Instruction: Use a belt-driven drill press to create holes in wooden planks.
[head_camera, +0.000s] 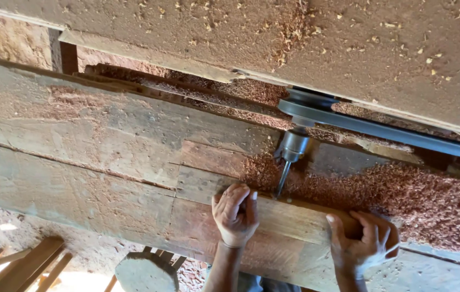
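Both my hands press on a wooden piece [295, 216] lying on a rough plank bench [105, 146]. My left hand [235, 213] lies flat over the piece's left end. Gripping its rounded right end is my right hand [361, 242]. A drill bit [282, 181] held in a metal chuck [293, 146] meets the wood's far edge just right of my left hand. A dark belt [392, 131] runs from a pulley [310, 103] above the chuck toward the right.
Reddish wood shavings [435, 203] are heaped to the right of the bit and along the slot behind it. A dusty plank [295, 38] spans the top. Below the bench at the left are wooden slats [30, 265] and a round stool top [146, 272].
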